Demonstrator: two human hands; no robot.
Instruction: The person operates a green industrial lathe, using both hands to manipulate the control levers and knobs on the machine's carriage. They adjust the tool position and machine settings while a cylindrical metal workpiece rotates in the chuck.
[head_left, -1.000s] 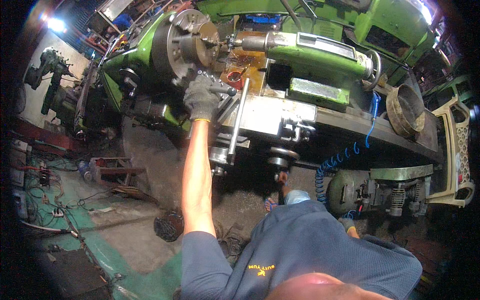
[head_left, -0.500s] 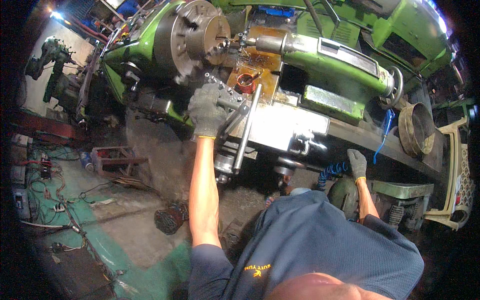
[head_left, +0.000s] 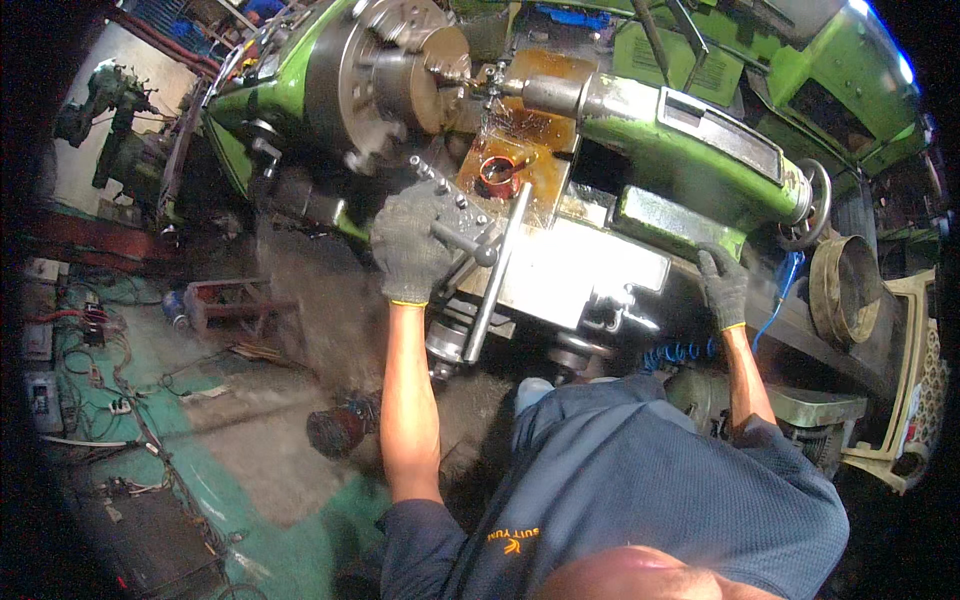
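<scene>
My left hand, in a grey knit glove, is closed around the end of the tool post lever on the lathe carriage. Bolts of the tool post stand just beyond my fingers. My gloved right hand is by the lower edge of the green tailstock base, fingers apart with nothing in them; whether they touch it I cannot tell. The lathe chuck has blurred jaws, as if turning. A workpiece in it faces the tailstock quill.
A red-rimmed cup with a brush stands on the oily brown tray. A long metal bar slants across the carriage. On the right are the tailstock handwheel, a blue air gun and a round metal ring. Cables run over the floor at left.
My right hand has moved forward from below the bed rail to the tailstock base. My left hand stays on the lever. The whole view has shifted slightly.
</scene>
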